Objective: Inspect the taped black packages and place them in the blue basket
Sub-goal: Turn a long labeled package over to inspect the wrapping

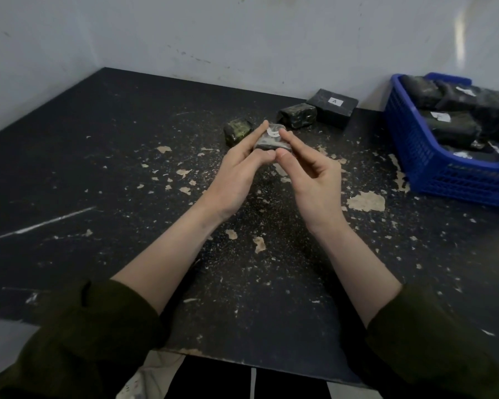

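Gripping taped package [272, 140] — left hand [236, 172], right hand [311, 180], labelled end pointing away

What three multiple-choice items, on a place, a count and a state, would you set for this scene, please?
1. Where on the table is the blue basket? A. near-left corner B. right side C. centre
2. How many packages lie loose on the table? A. one B. three C. six
3. The inspected package is: A. pinched between both hands B. in the basket C. flat on the table
1 B: it sits by the right edge. 2 B: small package, middle package and labelled package lie beyond the hands. 3 A: left hand and right hand pinch it.
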`<move>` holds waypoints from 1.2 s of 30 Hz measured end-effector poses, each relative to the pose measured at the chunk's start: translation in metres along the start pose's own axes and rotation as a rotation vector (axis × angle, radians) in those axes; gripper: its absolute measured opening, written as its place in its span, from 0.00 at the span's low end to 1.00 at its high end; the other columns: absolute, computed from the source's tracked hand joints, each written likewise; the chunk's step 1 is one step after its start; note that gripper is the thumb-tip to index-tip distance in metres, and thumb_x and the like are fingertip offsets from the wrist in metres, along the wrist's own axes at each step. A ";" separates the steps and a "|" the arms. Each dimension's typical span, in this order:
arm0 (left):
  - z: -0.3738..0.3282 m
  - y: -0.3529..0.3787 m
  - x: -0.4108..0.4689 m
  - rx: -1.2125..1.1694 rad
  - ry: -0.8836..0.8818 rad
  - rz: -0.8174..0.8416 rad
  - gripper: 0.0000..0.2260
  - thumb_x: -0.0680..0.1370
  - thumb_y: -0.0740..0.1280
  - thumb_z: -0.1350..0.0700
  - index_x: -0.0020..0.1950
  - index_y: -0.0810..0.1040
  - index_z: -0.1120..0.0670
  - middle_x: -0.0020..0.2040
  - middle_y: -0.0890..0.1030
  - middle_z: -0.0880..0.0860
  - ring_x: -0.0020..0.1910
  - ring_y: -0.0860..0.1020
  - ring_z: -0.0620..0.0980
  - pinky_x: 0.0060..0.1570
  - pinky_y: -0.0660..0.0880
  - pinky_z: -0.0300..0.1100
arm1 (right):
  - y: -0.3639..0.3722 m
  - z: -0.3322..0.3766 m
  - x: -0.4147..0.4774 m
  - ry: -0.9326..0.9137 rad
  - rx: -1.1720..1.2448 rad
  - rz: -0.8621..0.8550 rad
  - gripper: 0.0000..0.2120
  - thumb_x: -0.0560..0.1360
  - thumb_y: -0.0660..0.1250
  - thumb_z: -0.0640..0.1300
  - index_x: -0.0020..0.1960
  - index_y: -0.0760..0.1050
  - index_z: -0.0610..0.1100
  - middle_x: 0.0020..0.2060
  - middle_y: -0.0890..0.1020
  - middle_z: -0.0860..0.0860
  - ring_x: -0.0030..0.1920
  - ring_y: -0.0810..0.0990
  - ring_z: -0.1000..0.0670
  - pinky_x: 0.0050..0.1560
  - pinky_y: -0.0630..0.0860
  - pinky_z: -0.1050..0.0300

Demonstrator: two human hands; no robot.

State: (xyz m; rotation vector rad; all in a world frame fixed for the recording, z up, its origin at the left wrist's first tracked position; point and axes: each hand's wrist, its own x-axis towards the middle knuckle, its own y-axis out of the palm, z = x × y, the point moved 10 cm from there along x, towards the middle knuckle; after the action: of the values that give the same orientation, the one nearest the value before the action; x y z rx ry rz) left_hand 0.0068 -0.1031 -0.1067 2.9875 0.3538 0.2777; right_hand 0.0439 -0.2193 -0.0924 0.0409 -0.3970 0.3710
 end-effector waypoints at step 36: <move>-0.014 -0.039 -0.002 0.091 0.110 -0.329 0.05 0.77 0.69 0.66 0.51 0.79 0.60 0.44 0.83 0.53 0.41 0.83 0.44 0.42 0.80 0.38 | -0.015 -0.021 0.004 0.205 0.429 -0.177 0.26 0.68 0.73 0.37 0.61 0.64 0.47 0.63 0.74 0.36 0.63 0.78 0.35 0.53 0.82 0.50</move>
State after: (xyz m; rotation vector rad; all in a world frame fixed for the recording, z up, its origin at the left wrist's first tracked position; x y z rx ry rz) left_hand -0.0059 -0.0650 -0.0989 2.9407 0.8792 0.3996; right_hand 0.0602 -0.2299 -0.1096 0.4503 -0.1047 0.2770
